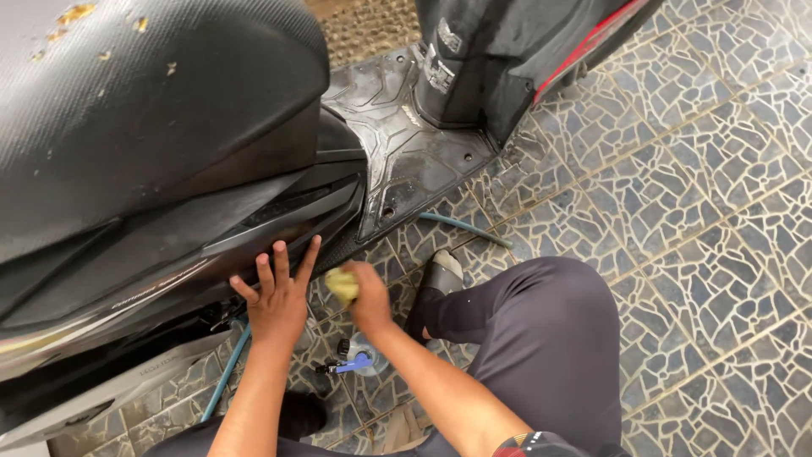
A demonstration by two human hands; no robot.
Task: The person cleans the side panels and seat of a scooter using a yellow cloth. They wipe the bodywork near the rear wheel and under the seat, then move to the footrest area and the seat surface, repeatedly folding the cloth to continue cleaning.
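We're down low beside the scooter (pixel 161 161), looking at both hands under its side panel. Left hand (pixel 277 298) is spread flat, fingers (pixel 280 258) wide apart and pressed on the lower black bodywork, holding nothing; looks like it's bracing us while we squat. Right hand (pixel 366 294) has its fingers curled tight round a yellow sponge (pixel 342 285), just beside the left thumb and close to the panel's bottom edge, near the footboard (pixel 406 144) corner. Sponge is bunched up small, prob. to get into that narrow strip. Below the hands, on the tiled floor (pixel 710 211), sits a spray bottle w/ blue trigger (pixel 355 364) (lying right under the wrists). A thin hose (pixel 461 225) runs along the floor past our shoe (pixel 438 279), and our bent knee (pixel 541 322) crowds the right side. Seat (pixel 135 93) overhead has yellowish specks on it.
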